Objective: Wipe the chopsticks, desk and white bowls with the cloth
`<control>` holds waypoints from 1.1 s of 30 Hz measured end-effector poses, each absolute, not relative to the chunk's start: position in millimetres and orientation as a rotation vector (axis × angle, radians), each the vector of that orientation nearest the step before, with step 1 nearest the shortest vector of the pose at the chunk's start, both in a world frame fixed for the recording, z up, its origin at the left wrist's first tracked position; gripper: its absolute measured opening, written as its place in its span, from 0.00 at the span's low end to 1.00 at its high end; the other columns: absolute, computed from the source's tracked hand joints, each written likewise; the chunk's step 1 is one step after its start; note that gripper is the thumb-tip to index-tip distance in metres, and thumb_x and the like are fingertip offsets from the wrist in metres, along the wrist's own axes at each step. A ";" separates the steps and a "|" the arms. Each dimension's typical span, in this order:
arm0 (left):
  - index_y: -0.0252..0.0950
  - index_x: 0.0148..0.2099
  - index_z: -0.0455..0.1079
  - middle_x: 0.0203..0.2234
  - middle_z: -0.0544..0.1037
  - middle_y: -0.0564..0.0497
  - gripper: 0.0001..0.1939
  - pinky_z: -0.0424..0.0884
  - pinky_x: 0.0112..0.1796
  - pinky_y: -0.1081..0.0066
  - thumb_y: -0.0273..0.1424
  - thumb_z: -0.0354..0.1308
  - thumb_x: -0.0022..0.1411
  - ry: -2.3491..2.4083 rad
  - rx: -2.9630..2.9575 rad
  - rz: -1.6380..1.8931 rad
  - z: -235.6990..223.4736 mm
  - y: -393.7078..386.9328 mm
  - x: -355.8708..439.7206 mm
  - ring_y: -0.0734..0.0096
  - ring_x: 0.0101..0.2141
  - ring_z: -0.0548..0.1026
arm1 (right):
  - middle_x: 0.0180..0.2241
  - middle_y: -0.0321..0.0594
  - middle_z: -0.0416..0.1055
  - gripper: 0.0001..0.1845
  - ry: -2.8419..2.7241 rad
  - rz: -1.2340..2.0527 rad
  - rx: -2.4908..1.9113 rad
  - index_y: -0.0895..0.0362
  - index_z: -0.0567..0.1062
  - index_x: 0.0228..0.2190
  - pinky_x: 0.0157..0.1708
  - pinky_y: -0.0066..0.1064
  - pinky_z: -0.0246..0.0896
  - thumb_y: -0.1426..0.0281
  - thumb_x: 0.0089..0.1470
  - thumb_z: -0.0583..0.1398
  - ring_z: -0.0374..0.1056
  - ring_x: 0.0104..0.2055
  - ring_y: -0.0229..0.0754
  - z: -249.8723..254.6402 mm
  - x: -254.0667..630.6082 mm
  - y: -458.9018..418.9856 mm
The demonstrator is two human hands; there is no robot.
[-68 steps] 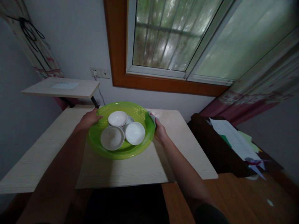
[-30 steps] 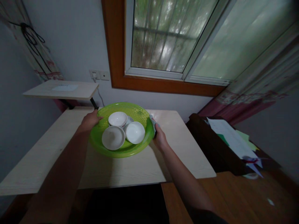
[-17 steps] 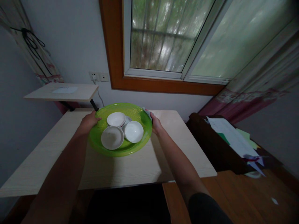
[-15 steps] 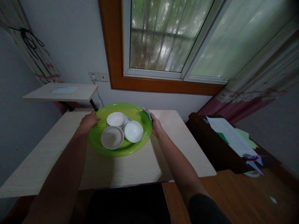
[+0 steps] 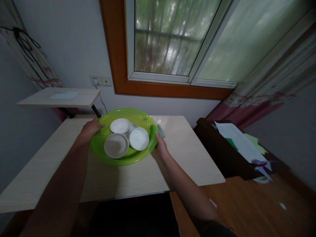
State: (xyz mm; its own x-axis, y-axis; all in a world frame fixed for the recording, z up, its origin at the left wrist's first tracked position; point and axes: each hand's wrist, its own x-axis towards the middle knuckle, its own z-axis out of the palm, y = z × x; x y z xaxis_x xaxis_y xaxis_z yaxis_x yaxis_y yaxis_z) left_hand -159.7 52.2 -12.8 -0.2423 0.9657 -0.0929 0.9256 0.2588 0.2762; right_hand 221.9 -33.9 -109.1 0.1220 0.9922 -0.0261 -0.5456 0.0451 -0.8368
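Note:
A round bright-green plastic tray (image 5: 112,158) is in front of me over the desk. My left hand (image 5: 90,129) grips its left rim, thumb over the edge. On the right rim is my right hand (image 5: 161,146), fingers closed round the edge and partly hidden beneath it. Inside the tray are several white bowls: one at the back (image 5: 120,125), one at the front left (image 5: 116,145) and one on the right (image 5: 139,139). Another pale dish (image 5: 132,126) shows partly behind them. A small grey-blue cloth (image 5: 161,131) is just beyond my right fingers; whether they hold it I cannot tell.
The pale wooden desk (image 5: 192,161) carries a raised shelf (image 5: 81,95) at the back left, with a paper on it. A window (image 5: 168,39) and wall sockets (image 5: 100,80) are behind. To the right, papers (image 5: 237,141) lie on a dark brown piece of furniture (image 5: 212,148).
My right hand has slid a little down and toward me along the rim, and the cloth now sits lower beside it. The whole view has shifted slightly; the bowls keep their places in the tray.

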 end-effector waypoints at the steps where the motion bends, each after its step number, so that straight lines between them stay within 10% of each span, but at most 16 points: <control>1: 0.40 0.68 0.72 0.57 0.86 0.35 0.26 0.79 0.48 0.62 0.43 0.62 0.73 2.288 1.761 0.241 -12.9 52.5 -159.9 0.45 0.54 0.86 | 0.66 0.40 0.79 0.42 -0.702 1.365 -0.837 0.44 0.72 0.70 0.79 0.60 0.57 0.45 0.60 0.71 0.70 0.74 0.57 -105.8 223.9 -26.8; 7: 0.41 0.71 0.70 0.58 0.86 0.35 0.28 0.79 0.48 0.60 0.44 0.61 0.74 2.289 1.738 0.235 -14.6 53.2 -159.8 0.44 0.55 0.85 | 0.57 0.46 0.85 0.32 -0.719 1.586 -0.839 0.52 0.82 0.57 0.78 0.62 0.60 0.43 0.65 0.62 0.71 0.73 0.64 -71.8 239.0 27.0; 16: 0.41 0.73 0.69 0.61 0.83 0.33 0.31 0.78 0.53 0.55 0.47 0.61 0.74 2.301 1.710 0.217 -22.4 60.2 -160.1 0.39 0.60 0.83 | 0.61 0.34 0.83 0.31 -0.726 1.428 -0.850 0.44 0.80 0.63 0.78 0.59 0.58 0.46 0.65 0.65 0.74 0.71 0.54 -87.6 241.7 39.5; 28: 0.40 0.64 0.72 0.56 0.85 0.33 0.23 0.78 0.50 0.56 0.44 0.62 0.73 2.230 1.763 0.270 -21.1 60.2 -159.1 0.39 0.54 0.85 | 0.78 0.33 0.63 0.40 -0.910 1.300 -0.807 0.42 0.77 0.70 0.85 0.56 0.37 0.40 0.64 0.68 0.50 0.84 0.52 -101.8 243.6 -62.9; 33: 0.38 0.63 0.72 0.58 0.84 0.30 0.23 0.77 0.49 0.54 0.43 0.63 0.73 2.217 1.740 0.273 -19.4 61.6 -157.2 0.36 0.54 0.84 | 0.72 0.34 0.73 0.38 -0.790 1.333 -0.766 0.43 0.78 0.68 0.84 0.54 0.41 0.43 0.62 0.69 0.55 0.82 0.53 -81.8 237.9 -36.5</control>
